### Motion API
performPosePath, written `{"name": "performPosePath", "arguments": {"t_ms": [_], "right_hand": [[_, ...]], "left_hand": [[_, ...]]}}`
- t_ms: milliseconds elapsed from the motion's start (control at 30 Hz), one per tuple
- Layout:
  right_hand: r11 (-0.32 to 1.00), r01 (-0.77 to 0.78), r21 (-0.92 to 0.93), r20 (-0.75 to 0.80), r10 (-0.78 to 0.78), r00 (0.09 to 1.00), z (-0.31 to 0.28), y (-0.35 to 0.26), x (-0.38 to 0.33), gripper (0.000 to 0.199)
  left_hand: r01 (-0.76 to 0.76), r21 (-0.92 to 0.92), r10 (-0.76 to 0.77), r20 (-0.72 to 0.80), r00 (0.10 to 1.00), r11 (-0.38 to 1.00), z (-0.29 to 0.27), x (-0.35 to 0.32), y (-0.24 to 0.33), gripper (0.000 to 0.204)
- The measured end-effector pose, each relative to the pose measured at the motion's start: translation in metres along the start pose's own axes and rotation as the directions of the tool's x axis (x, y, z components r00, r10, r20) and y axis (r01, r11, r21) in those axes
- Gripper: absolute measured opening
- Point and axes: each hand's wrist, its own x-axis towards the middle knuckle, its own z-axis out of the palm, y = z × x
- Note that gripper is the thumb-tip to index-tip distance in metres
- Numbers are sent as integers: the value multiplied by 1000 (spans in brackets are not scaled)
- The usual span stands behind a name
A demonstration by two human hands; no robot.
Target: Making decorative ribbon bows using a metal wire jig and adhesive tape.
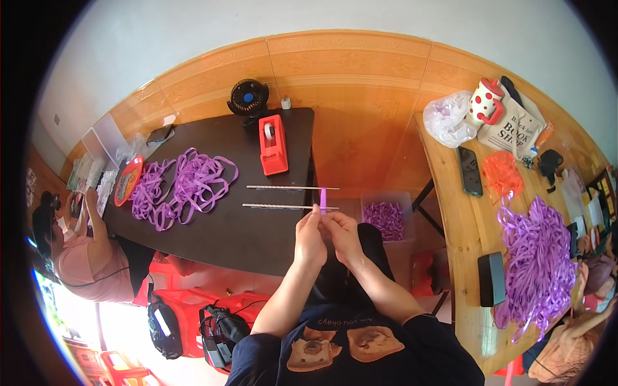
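Two thin rods (283, 187) lie parallel, jutting past the right edge of the dark table. A short length of purple ribbon (323, 197) spans their jutting ends. Just below it my left hand (309, 242) is closed, thumb and fingertips pinched at the ribbon's lower part. Beside it, my right hand (343, 238) is closed too, its fingertips at the same ribbon. My fingers hide the ribbon's lower end. Whether the ribbon is looped or knotted is too small to tell.
On the dark table (212, 238) are a purple ribbon heap (193, 183), red tape dispenser (273, 147) and black fan (248, 98). A clear bin (385, 219) holds purple pieces. The wooden table (460, 238) bears more ribbon (537, 264) and a phone (470, 171). People sit at both sides.
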Motion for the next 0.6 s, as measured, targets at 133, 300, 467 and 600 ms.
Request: {"name": "performPosePath", "arguments": {"t_ms": [133,300,467,600], "right_hand": [[1000,22,-20,-5,-22,1000,1,-4,0,13],[993,36,-108,35,-33,999,4,-37,-15,13],[927,211,-311,-127,-261,957,-27,-53,5,9],[868,303,-394,74,-299,951,-3,-76,36,12]], "left_hand": [[126,-3,-125,74,989,992,-16,15,0,39],[340,-13,-327,233,916,940,-13,10,29,58],[454,0,-446,184,876,891,-15,10,45,68],[475,-52,-445,273,853,879,-28,15,41,77]]}}
